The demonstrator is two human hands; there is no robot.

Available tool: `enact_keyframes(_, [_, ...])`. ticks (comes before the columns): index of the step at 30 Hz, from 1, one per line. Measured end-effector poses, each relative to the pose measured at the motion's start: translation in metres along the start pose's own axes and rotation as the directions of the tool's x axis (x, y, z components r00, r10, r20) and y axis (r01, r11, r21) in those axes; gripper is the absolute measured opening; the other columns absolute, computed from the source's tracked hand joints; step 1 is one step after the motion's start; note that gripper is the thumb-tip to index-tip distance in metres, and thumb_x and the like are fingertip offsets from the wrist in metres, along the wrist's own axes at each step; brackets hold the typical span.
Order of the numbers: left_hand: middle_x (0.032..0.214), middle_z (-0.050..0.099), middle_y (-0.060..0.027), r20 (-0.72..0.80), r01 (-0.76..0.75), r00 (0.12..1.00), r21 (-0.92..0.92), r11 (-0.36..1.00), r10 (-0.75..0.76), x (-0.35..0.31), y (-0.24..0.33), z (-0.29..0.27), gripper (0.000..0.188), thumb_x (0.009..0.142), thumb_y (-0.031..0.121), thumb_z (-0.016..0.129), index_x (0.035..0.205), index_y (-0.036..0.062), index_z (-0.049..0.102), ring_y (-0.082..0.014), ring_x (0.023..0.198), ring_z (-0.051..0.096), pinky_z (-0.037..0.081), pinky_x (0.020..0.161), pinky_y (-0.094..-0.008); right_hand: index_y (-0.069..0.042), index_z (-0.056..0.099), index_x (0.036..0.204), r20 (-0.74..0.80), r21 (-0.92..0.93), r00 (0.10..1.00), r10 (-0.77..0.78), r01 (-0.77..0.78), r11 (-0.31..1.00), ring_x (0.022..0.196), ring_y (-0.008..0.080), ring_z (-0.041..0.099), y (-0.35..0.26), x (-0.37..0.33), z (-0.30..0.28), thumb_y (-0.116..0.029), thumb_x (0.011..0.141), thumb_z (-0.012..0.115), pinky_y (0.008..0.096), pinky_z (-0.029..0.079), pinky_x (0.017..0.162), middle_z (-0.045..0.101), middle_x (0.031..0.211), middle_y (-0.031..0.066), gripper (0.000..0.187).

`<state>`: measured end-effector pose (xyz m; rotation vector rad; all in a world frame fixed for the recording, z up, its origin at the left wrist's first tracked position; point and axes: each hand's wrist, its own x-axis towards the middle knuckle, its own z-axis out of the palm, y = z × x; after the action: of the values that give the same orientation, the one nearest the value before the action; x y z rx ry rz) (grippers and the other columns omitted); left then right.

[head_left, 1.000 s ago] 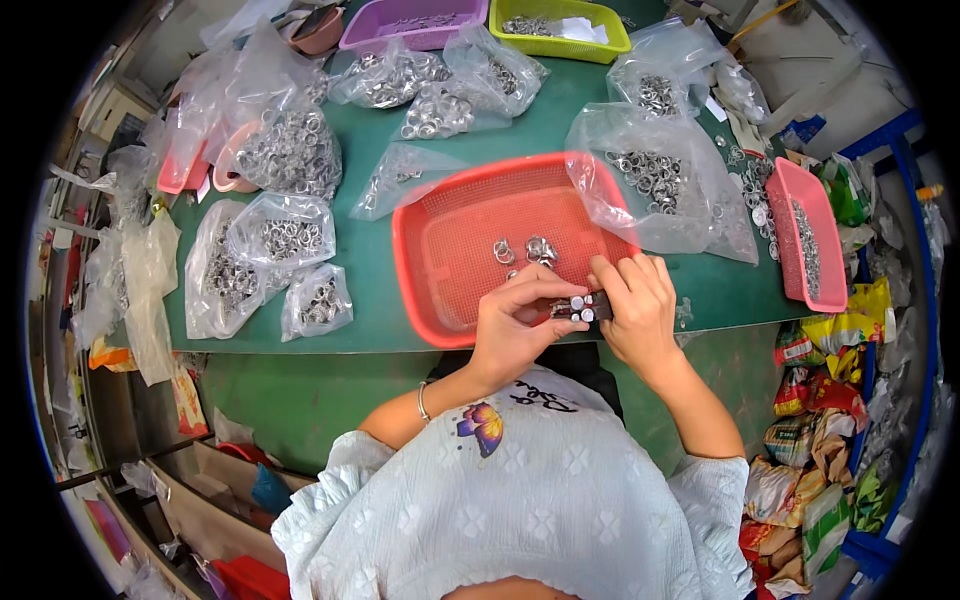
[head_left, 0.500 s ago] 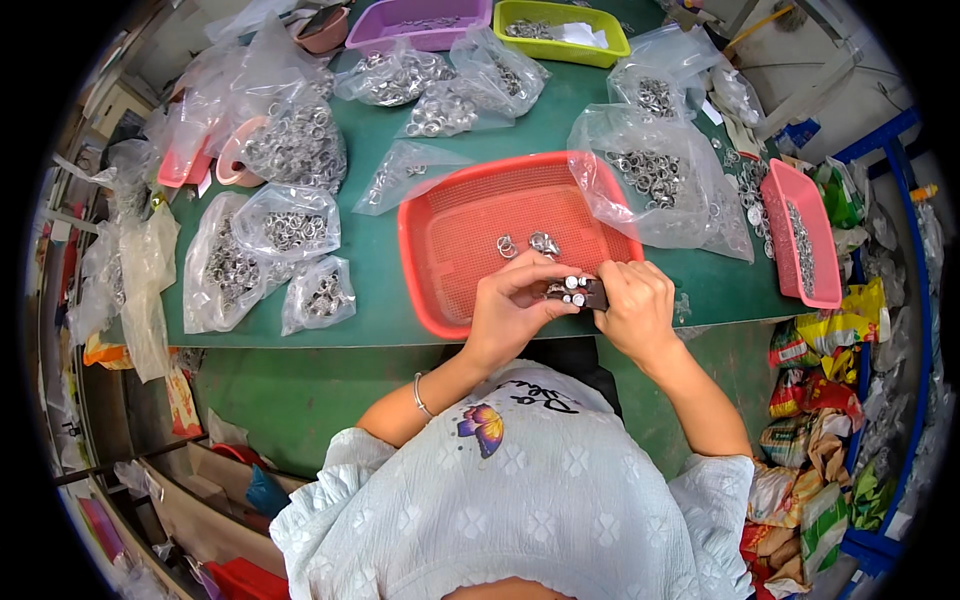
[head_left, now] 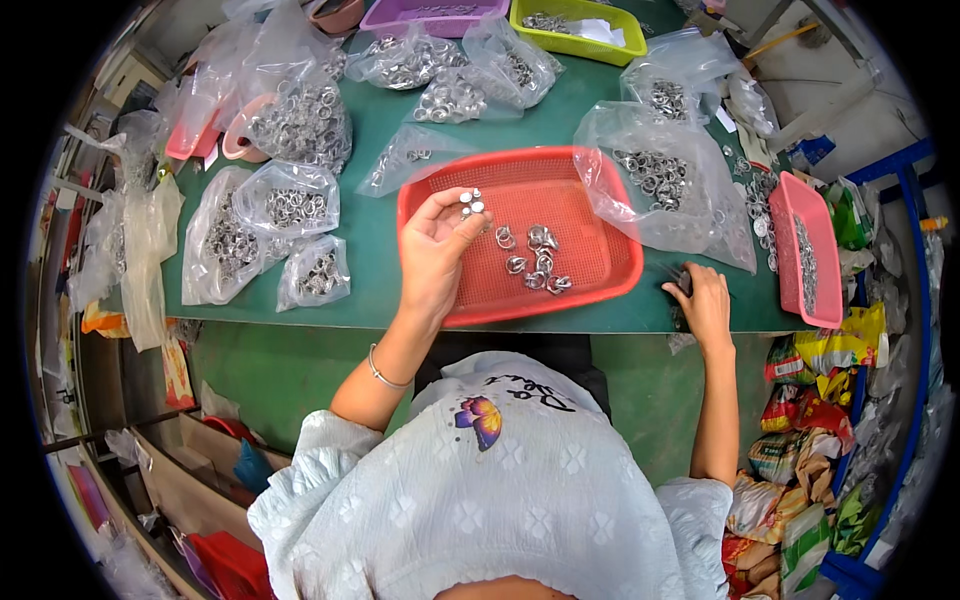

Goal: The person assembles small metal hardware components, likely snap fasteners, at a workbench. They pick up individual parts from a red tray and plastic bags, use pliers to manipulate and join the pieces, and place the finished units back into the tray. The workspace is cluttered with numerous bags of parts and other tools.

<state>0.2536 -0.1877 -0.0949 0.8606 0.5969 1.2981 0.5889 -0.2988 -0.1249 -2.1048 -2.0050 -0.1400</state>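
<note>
My left hand (head_left: 432,248) is over the left part of a red mesh-bottomed plastic basket (head_left: 408,256). Its thumb and fingers pinch a small silvery piece with white round faces (head_left: 471,203), seemingly a ring. In the basket, several silver rings (head_left: 541,262) lie loose in the middle. My right hand (head_left: 708,305) is at the table's front, right of the basket. Its fingers are closed around a small dark object (head_left: 684,282), mostly hidden by the hand, whose kind I cannot make out.
Clear plastic bags of silver rings stand around, among them a large bag (head_left: 660,185) overlapping the basket's right rim. A pink basket (head_left: 822,285) of metal parts is at the right. Purple (head_left: 375,18) and lime-green (head_left: 570,45) trays stand at the far edge of the green table (head_left: 370,270).
My hands have parted: the left went up and left with the white-faced piece, the right moved right with the dark object. More rings now show in the basket.
</note>
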Motion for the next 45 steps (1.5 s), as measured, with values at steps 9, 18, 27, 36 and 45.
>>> enact_keyframes(9, [0.108, 0.055, -0.0113, -0.001, 0.127, 0.992, -0.03, 0.991, -0.127, -0.004, -0.012, 0.019, 0.025, 0.08, -0.005, 0.058, 0.105, -0.0038, 0.052, -0.0132, 0.093, 0.056, 0.048, 0.082, -0.0279, -0.001, 0.057, 0.09, -0.156, -0.052, 0.985, -0.075, 0.067, 0.996, 0.081, 0.03, 0.047, 0.018, 0.012, 0.011, -0.025, 0.07, 0.068, 0.0393, 0.038, 0.071, 0.052, 0.083, 0.0112, 0.033])
enact_keyframes(18, [0.11, 0.051, -0.0092, 0.247, 0.041, 0.961, 0.317, 0.948, -0.124, -0.023, -0.022, 0.047, 0.031, 0.069, -0.01, 0.064, 0.098, -0.0029, 0.06, -0.0158, 0.099, 0.052, 0.045, 0.085, -0.0279, 0.005, 0.042, 0.122, 0.164, 0.986, 0.981, -0.099, -0.164, 0.008, 0.094, 0.0139, 0.055, -0.14, 0.021, -0.029, -0.006, 0.09, 0.045, 0.0272, 0.042, 0.086, 0.052, 0.116, 0.0109, 0.034])
enact_keyframes(27, [0.099, 0.06, -0.011, 0.471, -0.287, 0.88, 0.628, 0.723, -0.059, -0.02, 0.013, 0.059, 0.034, 0.065, -0.009, 0.065, 0.098, -0.0016, 0.063, -0.0221, 0.09, 0.057, 0.047, 0.078, -0.0316, 0.003, 0.054, 0.101, 0.316, 0.924, 0.94, -0.129, -0.335, -0.182, 0.08, 0.0103, 0.057, -0.139, 0.031, -0.024, -0.011, 0.091, 0.048, 0.0228, 0.046, 0.071, 0.06, 0.089, 0.005, 0.018])
enact_keyframes(36, [0.093, 0.059, -0.0115, 0.57, -0.284, 0.801, 0.631, 0.722, -0.184, -0.008, 0.027, 0.056, 0.033, 0.067, -0.014, 0.056, 0.096, -0.0021, 0.063, -0.0236, 0.085, 0.059, 0.048, 0.074, -0.0308, 0.003, 0.053, 0.1, 0.323, 0.863, 0.912, -0.253, -0.394, -0.317, 0.072, 0.0125, 0.058, -0.14, 0.028, -0.024, -0.012, 0.092, 0.047, 0.0244, 0.047, 0.064, 0.06, 0.083, 0.0075, 0.018])
enact_keyframes(45, [0.09, 0.059, -0.0135, 0.579, -0.413, 0.795, 0.733, 0.541, -0.178, -0.005, 0.041, 0.054, 0.03, 0.066, -0.009, 0.059, 0.095, 0.0005, 0.059, -0.0286, 0.08, 0.06, 0.049, 0.068, -0.0345, 0.003, 0.052, 0.1, 0.272, 0.928, 0.937, -0.219, -0.315, -0.198, 0.07, 0.0118, 0.057, -0.14, 0.03, -0.034, -0.012, 0.092, 0.048, 0.024, 0.047, 0.064, 0.061, 0.085, 0.0082, 0.018])
